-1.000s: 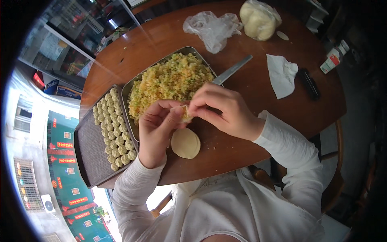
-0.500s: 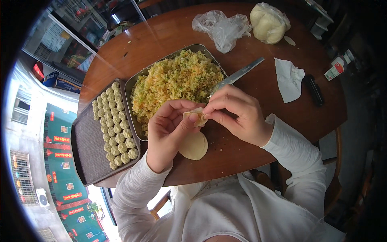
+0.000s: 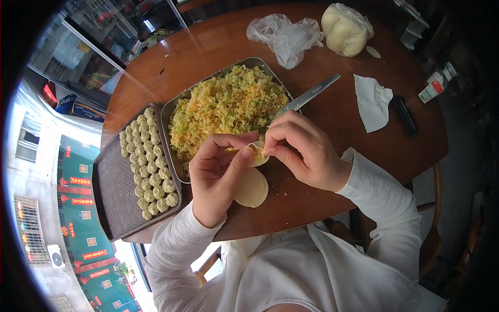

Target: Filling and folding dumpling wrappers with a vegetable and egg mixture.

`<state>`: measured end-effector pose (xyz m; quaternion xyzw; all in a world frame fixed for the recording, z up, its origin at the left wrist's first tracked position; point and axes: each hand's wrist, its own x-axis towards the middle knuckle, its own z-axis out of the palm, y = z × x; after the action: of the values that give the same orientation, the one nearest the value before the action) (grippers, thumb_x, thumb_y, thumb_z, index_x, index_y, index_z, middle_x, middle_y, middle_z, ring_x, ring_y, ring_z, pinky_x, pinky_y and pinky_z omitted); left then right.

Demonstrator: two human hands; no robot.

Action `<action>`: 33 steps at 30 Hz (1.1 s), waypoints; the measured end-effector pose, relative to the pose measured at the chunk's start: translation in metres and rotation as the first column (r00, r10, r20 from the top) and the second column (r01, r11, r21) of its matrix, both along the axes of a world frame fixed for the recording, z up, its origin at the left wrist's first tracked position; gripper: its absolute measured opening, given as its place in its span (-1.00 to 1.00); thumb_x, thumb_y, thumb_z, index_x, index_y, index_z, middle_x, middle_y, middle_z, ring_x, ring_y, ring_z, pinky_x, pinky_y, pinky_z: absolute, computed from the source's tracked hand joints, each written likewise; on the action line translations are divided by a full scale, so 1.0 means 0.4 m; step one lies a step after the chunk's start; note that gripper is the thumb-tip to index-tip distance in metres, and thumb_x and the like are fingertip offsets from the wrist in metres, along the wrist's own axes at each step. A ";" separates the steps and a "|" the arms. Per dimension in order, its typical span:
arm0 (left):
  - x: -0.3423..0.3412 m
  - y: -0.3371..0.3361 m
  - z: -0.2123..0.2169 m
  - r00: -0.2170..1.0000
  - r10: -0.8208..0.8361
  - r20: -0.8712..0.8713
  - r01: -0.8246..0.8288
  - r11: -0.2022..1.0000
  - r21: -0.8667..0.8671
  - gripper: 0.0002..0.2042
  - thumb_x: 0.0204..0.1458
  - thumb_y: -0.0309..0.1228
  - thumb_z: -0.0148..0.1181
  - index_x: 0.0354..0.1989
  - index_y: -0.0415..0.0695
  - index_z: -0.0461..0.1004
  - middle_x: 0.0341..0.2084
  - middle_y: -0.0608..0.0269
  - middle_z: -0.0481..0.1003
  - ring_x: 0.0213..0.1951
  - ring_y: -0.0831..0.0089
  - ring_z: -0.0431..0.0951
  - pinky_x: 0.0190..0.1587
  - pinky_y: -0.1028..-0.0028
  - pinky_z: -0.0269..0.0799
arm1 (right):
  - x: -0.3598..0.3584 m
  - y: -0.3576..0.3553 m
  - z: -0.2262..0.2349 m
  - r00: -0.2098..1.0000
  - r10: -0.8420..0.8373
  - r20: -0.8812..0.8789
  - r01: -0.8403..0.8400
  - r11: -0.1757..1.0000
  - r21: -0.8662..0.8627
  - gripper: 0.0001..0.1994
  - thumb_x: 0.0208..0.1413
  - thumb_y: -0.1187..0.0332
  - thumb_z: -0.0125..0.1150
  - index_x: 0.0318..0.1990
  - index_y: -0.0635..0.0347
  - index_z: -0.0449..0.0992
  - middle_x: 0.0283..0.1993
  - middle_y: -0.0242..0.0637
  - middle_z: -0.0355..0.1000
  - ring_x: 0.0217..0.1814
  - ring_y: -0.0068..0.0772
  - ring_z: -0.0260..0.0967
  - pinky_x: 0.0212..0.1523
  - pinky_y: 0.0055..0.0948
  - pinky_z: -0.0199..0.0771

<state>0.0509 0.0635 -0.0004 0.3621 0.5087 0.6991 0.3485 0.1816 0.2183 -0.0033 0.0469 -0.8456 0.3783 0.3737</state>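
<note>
Between my two hands is a filled dumpling (image 3: 257,154), its wrapper edge partly gathered and some filling showing. My left hand (image 3: 217,169) pinches one side of it between thumb and fingers. On the other side, my right hand (image 3: 304,151) pinches the dough rim with thumb and forefinger. Below them a small stack of round dough wrappers (image 3: 252,191) lies on the table. Just beyond my hands sits a metal tray (image 3: 165,115) heaped with chopped yellow, green and orange filling (image 3: 228,101). A flat metal spreader (image 3: 314,92) rests with one end in the filling.
At left, a dark baking tray (image 3: 117,190) holds rows of finished dumplings (image 3: 148,156). A clear plastic bag (image 3: 286,39) and a bagged lump of dough (image 3: 346,30) lie at the back. To the right are a white paper towel (image 3: 372,103) and a black object (image 3: 405,115) on the wooden table (image 3: 332,203).
My left hand has shifted its fingers on the wrapper, and the dumpling has turned so more of its filled opening shows. My right hand keeps pinching the rim.
</note>
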 end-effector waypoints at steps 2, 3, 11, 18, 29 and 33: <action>0.003 0.000 -0.005 0.998 0.016 -0.052 -0.015 1.000 0.020 -0.88 0.19 -0.60 0.15 -0.14 -0.27 0.41 0.00 0.01 0.52 -0.07 0.45 0.57 -0.01 0.48 0.51 | -0.002 -0.002 0.000 1.000 0.026 0.013 -0.025 0.999 -0.045 -0.88 0.09 0.58 0.22 -0.27 0.21 0.41 -0.27 -0.28 0.36 -0.25 -0.31 0.37 -0.22 -0.41 0.39; 0.003 0.001 -0.008 0.999 0.015 -0.050 -0.013 0.999 0.032 -0.88 0.19 -0.60 0.14 -0.14 -0.27 0.41 -0.01 0.01 0.52 -0.06 0.45 0.57 0.00 0.47 0.50 | -0.001 -0.002 0.001 0.999 0.031 0.028 -0.029 0.998 -0.063 -0.88 0.09 0.58 0.23 -0.27 0.21 0.42 -0.28 -0.29 0.37 -0.26 -0.32 0.38 -0.22 -0.42 0.39; 0.002 0.000 -0.016 1.000 0.007 -0.025 -0.006 0.999 0.043 -0.88 0.19 -0.61 0.15 -0.13 -0.30 0.42 -0.06 0.02 0.54 -0.07 0.47 0.56 0.02 0.47 0.50 | 0.001 -0.002 0.002 0.999 0.030 0.025 -0.027 0.995 -0.101 -0.92 0.06 0.51 0.31 -0.35 0.21 0.50 -0.33 -0.34 0.42 -0.27 -0.34 0.41 -0.26 -0.41 0.42; 0.002 -0.004 -0.013 0.999 -0.032 0.006 0.032 0.999 0.007 -0.87 0.18 -0.59 0.16 -0.12 -0.32 0.44 -0.09 0.08 0.55 -0.08 0.49 0.56 0.02 0.48 0.49 | 0.002 0.001 0.004 0.999 -0.030 -0.019 0.029 0.998 -0.058 -0.84 -0.02 0.48 0.39 -0.28 0.19 0.54 -0.29 -0.34 0.43 -0.27 -0.37 0.42 -0.26 -0.42 0.45; 0.005 -0.005 -0.009 0.996 -0.085 0.023 0.084 0.996 0.035 -0.88 0.19 -0.60 0.14 -0.13 -0.33 0.46 -0.06 0.05 0.54 -0.02 0.45 0.55 0.08 0.45 0.47 | 0.006 0.006 0.003 0.999 -0.034 -0.022 0.034 0.999 0.029 -0.81 -0.04 0.51 0.39 -0.22 0.15 0.61 -0.26 -0.34 0.42 -0.24 -0.38 0.42 -0.24 -0.42 0.46; 0.005 -0.005 -0.008 0.995 -0.083 0.049 0.080 0.996 0.047 -0.85 0.18 -0.62 0.13 -0.10 -0.31 0.40 -0.05 -0.01 0.54 0.01 0.42 0.54 0.11 0.43 0.47 | 0.004 0.005 -0.001 0.999 -0.020 -0.034 0.022 0.999 0.039 -0.84 -0.02 0.53 0.36 -0.25 0.15 0.57 -0.26 -0.33 0.40 -0.24 -0.33 0.42 -0.24 -0.38 0.45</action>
<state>0.0530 0.0616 -0.0037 0.3722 0.4686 0.7046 0.3813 0.1831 0.2202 -0.0039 0.0518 -0.8470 0.3566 0.3909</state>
